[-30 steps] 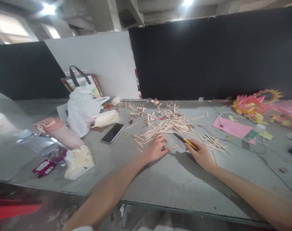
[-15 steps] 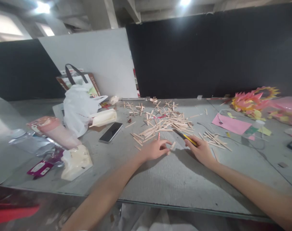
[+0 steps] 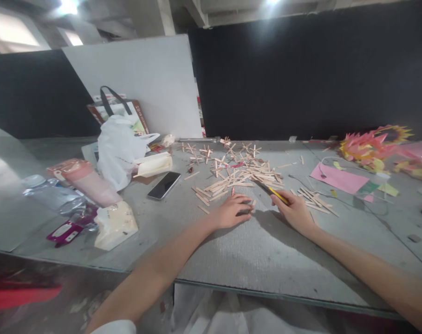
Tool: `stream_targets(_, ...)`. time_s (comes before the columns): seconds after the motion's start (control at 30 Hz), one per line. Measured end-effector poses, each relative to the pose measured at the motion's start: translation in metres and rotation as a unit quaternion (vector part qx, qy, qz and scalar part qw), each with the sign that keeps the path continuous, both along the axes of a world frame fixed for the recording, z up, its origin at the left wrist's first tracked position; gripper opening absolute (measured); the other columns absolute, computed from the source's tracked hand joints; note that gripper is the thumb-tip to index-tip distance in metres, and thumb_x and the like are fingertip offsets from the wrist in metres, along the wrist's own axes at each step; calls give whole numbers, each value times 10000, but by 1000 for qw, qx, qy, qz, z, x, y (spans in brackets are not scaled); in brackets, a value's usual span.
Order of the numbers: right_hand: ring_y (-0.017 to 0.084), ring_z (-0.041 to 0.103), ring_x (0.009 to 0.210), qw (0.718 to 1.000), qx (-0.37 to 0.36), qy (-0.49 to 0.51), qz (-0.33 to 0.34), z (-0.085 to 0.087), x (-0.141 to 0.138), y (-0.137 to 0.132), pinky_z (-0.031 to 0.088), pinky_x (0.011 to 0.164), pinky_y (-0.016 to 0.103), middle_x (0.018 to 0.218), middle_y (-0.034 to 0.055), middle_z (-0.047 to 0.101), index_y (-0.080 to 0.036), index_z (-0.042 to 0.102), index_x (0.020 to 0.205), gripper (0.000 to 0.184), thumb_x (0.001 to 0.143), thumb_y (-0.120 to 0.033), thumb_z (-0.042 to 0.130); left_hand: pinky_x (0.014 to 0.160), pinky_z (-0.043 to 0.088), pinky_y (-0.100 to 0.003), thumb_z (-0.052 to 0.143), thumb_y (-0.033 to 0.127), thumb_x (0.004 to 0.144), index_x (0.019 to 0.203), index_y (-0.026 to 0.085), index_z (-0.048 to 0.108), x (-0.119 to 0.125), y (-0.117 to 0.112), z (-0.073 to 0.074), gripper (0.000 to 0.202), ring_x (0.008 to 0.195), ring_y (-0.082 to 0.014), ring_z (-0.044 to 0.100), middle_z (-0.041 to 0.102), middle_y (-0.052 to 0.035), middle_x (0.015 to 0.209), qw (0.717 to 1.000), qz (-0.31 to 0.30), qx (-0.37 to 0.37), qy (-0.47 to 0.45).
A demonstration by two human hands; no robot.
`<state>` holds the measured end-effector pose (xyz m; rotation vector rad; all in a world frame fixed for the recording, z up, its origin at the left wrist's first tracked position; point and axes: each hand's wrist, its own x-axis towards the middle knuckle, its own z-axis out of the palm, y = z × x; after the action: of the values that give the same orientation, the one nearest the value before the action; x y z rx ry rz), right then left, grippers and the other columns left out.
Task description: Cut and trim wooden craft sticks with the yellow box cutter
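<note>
My left hand (image 3: pixel 232 211) rests on the grey table (image 3: pixel 252 250) with its fingers curled over a short wooden stick (image 3: pixel 253 203) just in front of the pile. My right hand (image 3: pixel 294 211) grips a yellow and black utility knife (image 3: pixel 272 192), whose blade end points up and left toward the sticks. A big heap of wooden craft sticks (image 3: pixel 243 175) lies just beyond both hands, some glued into crosses. A smaller bunch of sticks (image 3: pixel 313 199) lies to the right of the knife.
A black phone (image 3: pixel 164 185) lies left of the heap. Further left are a white plastic bag (image 3: pixel 118 150), a tote bag (image 3: pixel 118 111), a water bottle (image 3: pixel 54 195) and packets. Pink paper (image 3: pixel 338 178), a cable and paper flowers (image 3: pixel 367 148) sit at the right.
My left hand has drawn a short stick out of the heap toward me and now covers it. The right hand has stayed put with the knife. The head has shifted slightly.
</note>
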<state>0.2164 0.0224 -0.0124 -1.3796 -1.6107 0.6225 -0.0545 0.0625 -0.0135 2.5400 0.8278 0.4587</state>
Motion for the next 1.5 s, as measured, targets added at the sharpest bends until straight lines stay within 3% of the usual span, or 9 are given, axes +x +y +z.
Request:
stream_targets(0.23, 144, 454, 555, 999, -8, 2, 35, -3, 2, 2, 346, 544, 283, 599, -27, 502, -210, 612, 774, 482, 964, -652, 585, 1321, 204, -598, 760, 376, 950, 1014, 232, 779, 2, 0, -3, 158, 1517, -308, 469, 641, -110, 1508, 1000, 10, -10, -23)
stream_targets(0.5, 87, 370, 469, 987, -107, 57, 104, 22, 22, 21, 266, 435, 233, 629, -66, 429, -223, 507, 817, 564, 958, -769, 529, 1291, 315, -517, 685, 369, 997, 1046, 210, 742, 3, -3, -1, 175, 1522, -291, 481, 632, -121, 1528, 999, -21, -29, -36)
stream_targets(0.6, 77, 382, 443, 982, -124, 3, 145, 40, 34, 26, 269, 425, 235, 647, -51, 505, -202, 578, 865, 558, 954, -752, 554, 1285, 319, -511, 672, 344, 1006, 1120, 210, 735, 5, -2, -1, 186, 1513, -293, 487, 637, -117, 1522, 998, -36, -35, -27)
stream_targets(0.73, 102, 439, 465, 973, -107, -98, 179, 78, 47, 31, 335, 459, 258, 725, -16, 638, -199, 685, 1246, 600, 955, -712, 576, 1309, 244, -546, 674, 365, 1009, 1326, 278, 713, 9, -2, 0, 331, 1493, -298, 483, 653, -88, 1491, 999, -40, -9, -2)
stream_targets(0.87, 154, 547, 573, 927, -91, -260, 253, 122, 52, 40, 376, 542, 283, 730, 26, 706, -252, 798, 1189, 478, 944, -631, 642, 1317, 190, -578, 647, 394, 1029, 1333, 324, 746, 12, 0, -2, 327, 1459, -299, 501, 644, -92, 1486, 998, -51, 37, 25)
stream_targets(0.97, 175, 584, 614, 896, -85, -318, 297, 140, 47, 45, 400, 577, 299, 805, 46, 756, -271, 847, 1076, 384, 940, -574, 654, 1323, 171, -576, 606, 381, 1051, 1355, 313, 733, 10, 3, -6, 337, 1478, -283, 495, 623, -98, 1528, 998, -37, 38, 20)
stream_targets(1.1, 164, 551, 598, 888, -70, -329, 314, 144, 37, 44, 381, 569, 299, 790, 24, 748, -280, 868, 1001, 353, 942, -546, 643, 1322, 196, -557, 507, 319, 1087, 1394, 336, 700, 7, 4, -9, 363, 1466, -250, 526, 619, -64, 1549, 999, -27, 23, 14)
stream_targets(1.3, 113, 387, 499, 876, -87, -354, 315, 145, 33, 41, 280, 511, 296, 655, -4, 673, -282, 880, 939, 333, 951, -511, 639, 1287, 311, -503, 691, 395, 992, 1478, 263, 618, 8, 0, -5, 508, 1483, -295, 522, 589, -120, 1571, 999, 31, 14, -23)
stream_targets(1.5, 131, 471, 535, 882, -50, -334, 329, 128, 26, 45, 328, 538, 296, 630, -7, 687, -278, 867, 830, 293, 897, -502, 691, 1290, 298, -542, 750, 451, 942, 1536, 254, 535, 7, -6, 2, 662, 1464, -335, 532, 614, -141, 1528, 999, 36, -26, -16)
